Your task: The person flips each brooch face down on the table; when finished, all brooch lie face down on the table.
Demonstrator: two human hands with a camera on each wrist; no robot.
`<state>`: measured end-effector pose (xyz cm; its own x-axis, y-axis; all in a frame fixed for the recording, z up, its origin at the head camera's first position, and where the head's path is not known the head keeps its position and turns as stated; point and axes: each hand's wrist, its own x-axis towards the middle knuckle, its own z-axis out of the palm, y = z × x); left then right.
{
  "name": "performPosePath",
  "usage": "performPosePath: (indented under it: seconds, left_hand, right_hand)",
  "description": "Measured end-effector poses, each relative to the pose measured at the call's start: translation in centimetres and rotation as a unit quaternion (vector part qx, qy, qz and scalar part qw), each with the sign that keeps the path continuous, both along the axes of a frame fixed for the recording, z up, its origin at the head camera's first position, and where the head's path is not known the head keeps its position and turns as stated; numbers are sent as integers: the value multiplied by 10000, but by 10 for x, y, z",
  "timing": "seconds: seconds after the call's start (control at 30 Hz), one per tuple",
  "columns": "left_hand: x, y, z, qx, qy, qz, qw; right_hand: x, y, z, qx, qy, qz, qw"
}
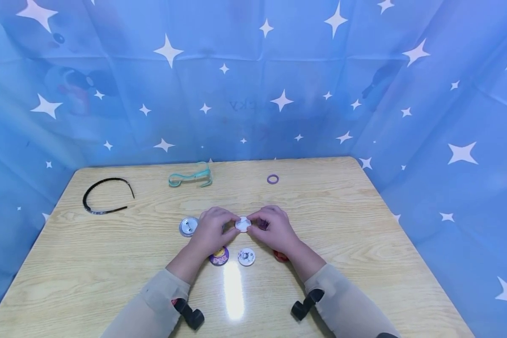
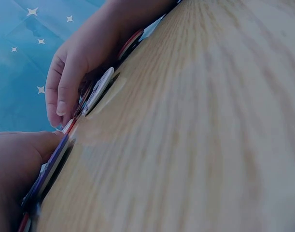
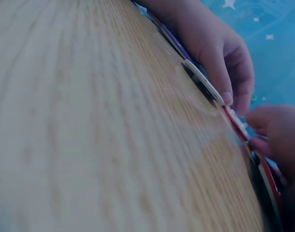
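At the desk's [image 1: 384, 253] middle, a white badge [image 1: 242, 225] is pinched in the grip of left hand [image 1: 212, 228] and right hand [image 1: 277, 228], its placing apparently unfinished, while the nearer purple badge [image 1: 218, 257], patterned badge [image 1: 247, 257] and red badge [image 1: 280, 256] seem already set.

Hands [image 1: 213, 228] [image 1: 276, 228] pinching badge [image 1: 242, 225], apparently pin-side up, wooden table [image 1: 346, 211]

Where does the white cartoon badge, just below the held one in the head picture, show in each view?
Head: white badge, below centre.
Left wrist: white badge, edge-on, upper left of centre.
Right wrist: white badge, edge-on, upper right of centre.
Shared landmark: the neighbouring purple badge.
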<state>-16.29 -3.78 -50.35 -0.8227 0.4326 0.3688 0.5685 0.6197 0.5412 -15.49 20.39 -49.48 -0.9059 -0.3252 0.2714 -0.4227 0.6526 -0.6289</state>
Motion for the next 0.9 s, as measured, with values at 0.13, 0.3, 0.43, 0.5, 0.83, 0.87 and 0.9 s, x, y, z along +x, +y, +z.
performPosePath:
  seconds: [0.13,0.3,0.43,0.5,0.83,0.87,0.9]
  left_hand:
    - [1,0,-1,-39,-29,-24,10000]
    - [2,0,2,-251,-82,-57,9996]
    - [2,0,5,-466,-40,-98,9989]
    - [2,0,7,-544,-16,-101,9985]
    - [2,2,12,-753,-151,-43,9970]
    - [2,3,11,-754,-138,-39,9971]
    - [2,3,11,-730,-101,-40,9973]
  right_hand:
    - [0,1,3,-227,-354,-38,9991]
    - [0,3,7,-519,-666,-64,9964]
    - [-1,6,9,-763,-745,-129,9942]
    - [-2,8,9,-877,-693,-163,9936]
    - [-3,27,6,-463,56,-250,9986]
    - [-3,29,5,-404,109,-258,9988]
    - [-2,31,5,-339,154,-289,9989]
